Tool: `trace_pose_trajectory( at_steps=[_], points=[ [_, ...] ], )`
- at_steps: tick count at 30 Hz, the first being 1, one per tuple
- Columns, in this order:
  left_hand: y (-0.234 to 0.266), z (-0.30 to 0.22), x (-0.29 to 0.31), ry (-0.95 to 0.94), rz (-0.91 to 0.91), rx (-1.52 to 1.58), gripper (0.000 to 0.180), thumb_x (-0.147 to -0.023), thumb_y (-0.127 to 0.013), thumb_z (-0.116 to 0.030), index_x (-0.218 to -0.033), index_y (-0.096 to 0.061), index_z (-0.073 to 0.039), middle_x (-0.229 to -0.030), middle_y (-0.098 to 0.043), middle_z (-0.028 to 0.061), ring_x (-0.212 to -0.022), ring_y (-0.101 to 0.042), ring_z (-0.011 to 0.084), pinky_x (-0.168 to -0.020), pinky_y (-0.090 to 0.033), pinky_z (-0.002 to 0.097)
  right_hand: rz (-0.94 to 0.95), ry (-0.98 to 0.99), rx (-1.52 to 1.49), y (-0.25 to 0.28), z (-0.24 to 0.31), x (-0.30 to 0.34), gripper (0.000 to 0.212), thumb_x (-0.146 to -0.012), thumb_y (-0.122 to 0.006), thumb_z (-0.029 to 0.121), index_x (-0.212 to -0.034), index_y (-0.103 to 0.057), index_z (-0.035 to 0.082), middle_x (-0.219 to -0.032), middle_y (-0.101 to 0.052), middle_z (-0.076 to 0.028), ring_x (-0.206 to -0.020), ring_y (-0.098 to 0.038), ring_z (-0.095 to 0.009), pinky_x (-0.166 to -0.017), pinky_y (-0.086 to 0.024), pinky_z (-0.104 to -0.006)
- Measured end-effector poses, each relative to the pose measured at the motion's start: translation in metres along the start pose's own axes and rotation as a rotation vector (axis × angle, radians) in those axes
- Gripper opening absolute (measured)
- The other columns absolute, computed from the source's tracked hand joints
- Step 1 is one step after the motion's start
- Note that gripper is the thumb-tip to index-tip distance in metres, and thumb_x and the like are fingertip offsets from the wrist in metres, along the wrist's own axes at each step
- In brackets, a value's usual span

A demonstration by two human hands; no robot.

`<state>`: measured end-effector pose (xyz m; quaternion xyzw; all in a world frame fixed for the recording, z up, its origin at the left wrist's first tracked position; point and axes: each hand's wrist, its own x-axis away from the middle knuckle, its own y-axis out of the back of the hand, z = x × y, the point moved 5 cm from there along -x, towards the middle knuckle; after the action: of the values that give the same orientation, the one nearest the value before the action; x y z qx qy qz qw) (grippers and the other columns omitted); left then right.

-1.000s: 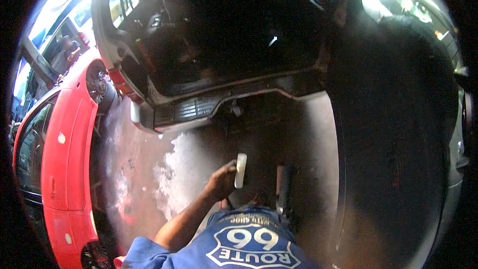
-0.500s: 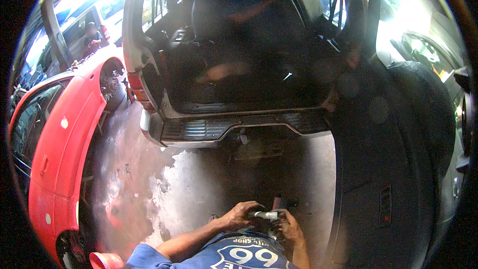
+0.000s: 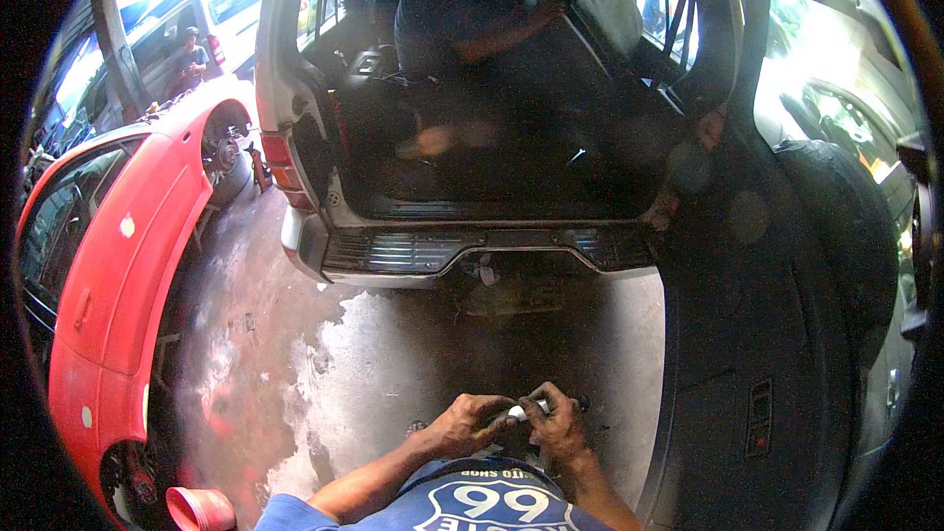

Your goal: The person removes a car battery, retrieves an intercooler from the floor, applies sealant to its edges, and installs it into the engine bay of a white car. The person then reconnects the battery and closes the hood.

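Close in front of my blue shirt, my left hand and my right hand meet around a small white, tube-like piece. The left fingers curl about its left end. From the other side, the right thumb and fingers close over it. Much of the piece is covered by fingers, and its exact kind cannot be made out. A dark round bit shows just beyond the right hand; whether it belongs to the piece is unclear.
Ahead stands a vehicle with its rear open, its bumper facing me. Inside, a person handles a pale panel; a small wrench-like tool lies on the cargo floor. The tailgate hangs right. Left are a red car and bucket.
My right hand has moved up and in over the white piece, covering more of it. Inside the vehicle, the person has brought a pale panel into view.
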<state>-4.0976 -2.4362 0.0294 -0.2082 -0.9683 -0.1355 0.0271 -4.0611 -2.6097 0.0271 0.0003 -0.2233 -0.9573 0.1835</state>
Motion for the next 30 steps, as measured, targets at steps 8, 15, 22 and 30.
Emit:
trace_pose_trajectory(
  at_steps=[8,15,22,30],
  points=[
    [0.013,-0.016,-0.004,-0.197,-0.127,-0.066,0.043,-0.085,-0.075,-0.02,-0.117,-0.052,-0.002,-0.099,-0.07,0.0229,-0.093,-0.07,0.0356,-0.081,-0.055,0.041,0.097,-0.123,0.077,0.024,0.047,-0.013,0.031,-0.089,-0.075,0.032,-0.092,-0.062,0.004,-0.078,-0.069,-0.018,-0.073,-0.071,-0.029,-0.067,-0.055,-0.0398],
    [0.011,-0.008,0.003,0.093,-0.062,0.133,0.04,-0.104,-0.048,-0.039,-0.102,-0.06,0.0,-0.08,-0.062,0.0135,-0.074,-0.059,0.0207,-0.069,-0.048,0.0376,0.291,0.192,-0.085,0.032,0.071,-0.01,0.022,-0.086,-0.074,0.003,-0.105,-0.061,0.001,-0.101,-0.067,-0.013,-0.094,-0.068,-0.02,-0.083,-0.056,-0.0351],
    [0.014,-0.024,0.003,-0.07,-0.136,0.01,0.041,-0.102,-0.053,-0.037,-0.104,-0.063,0.002,-0.066,-0.063,0.0099,-0.059,-0.063,0.0197,-0.058,-0.049,0.0352,0.336,-0.175,0.028,0.027,0.053,-0.013,0.023,-0.089,-0.073,0.017,-0.102,-0.065,0.0,-0.111,-0.066,-0.014,-0.093,-0.068,-0.021,-0.08,-0.056,-0.0364],
    [0.013,-0.016,0.009,0.027,-0.067,0.147,0.038,-0.101,-0.055,-0.035,-0.109,-0.063,0.002,-0.07,-0.064,0.0116,-0.063,-0.063,0.0183,-0.059,-0.049,0.035,0.214,0.322,-0.11,0.029,0.073,-0.008,0.031,-0.085,-0.075,0.026,-0.102,-0.066,0.001,-0.094,-0.071,-0.014,-0.085,-0.069,-0.029,-0.079,-0.053,-0.0377]
  ],
)
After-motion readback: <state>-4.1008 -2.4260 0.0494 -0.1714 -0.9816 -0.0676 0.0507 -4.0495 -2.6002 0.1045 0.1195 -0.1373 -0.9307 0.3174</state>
